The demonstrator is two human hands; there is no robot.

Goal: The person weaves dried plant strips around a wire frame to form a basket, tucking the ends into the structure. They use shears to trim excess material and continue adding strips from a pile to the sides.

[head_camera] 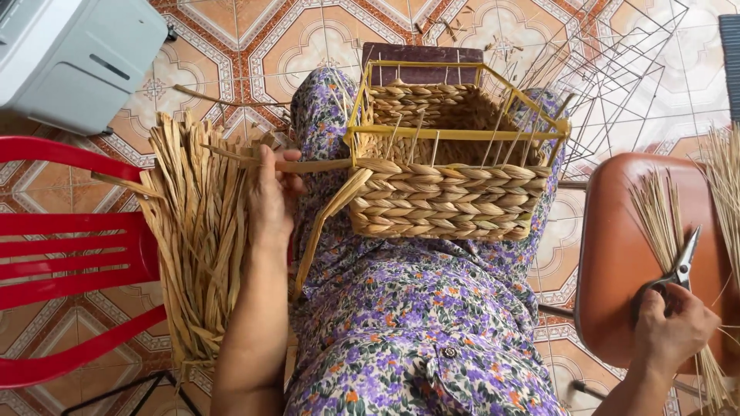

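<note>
Purple-and-orange floral fabric (416, 339) over the lap fills the near foreground, w/ the half-woven rectangular basket of pale braided straw on a yellow wire frame (451, 166) resting on the knees. Left hand (270, 196) is seen just left of the basket, fingers pinched around a flat tan straw strand (316, 164); the strand's long axis runs roughly horizontal, from the fingertips rightwards to the basket's near-left corner, where it meets the weave. A second strip (327, 227) hangs diagonally down from that same corner. So the working strand lies to the right of the left fingers, and the left hand is far nearer to basket than the right. Bundle of loose dried straw strips (196, 239) lies under and beside the left forearm, next to a red plastic chair (77, 254). Right hand (674, 323) is well apart, at the lower right, fingers closed about the dark handles of metal-bladed scissors (678, 270), over a brown-orange stool seat (617, 254) carrying thin pale sticks (663, 216). Whether the blades are parted can't be told. Basket's far side and interior are partly hidden; the strand's end inside the weave isn't visible. A grey-white box (77, 54) is cut off at top left; bare wire frames (632, 69) lie on the patterned tile floor (262, 38).
</note>
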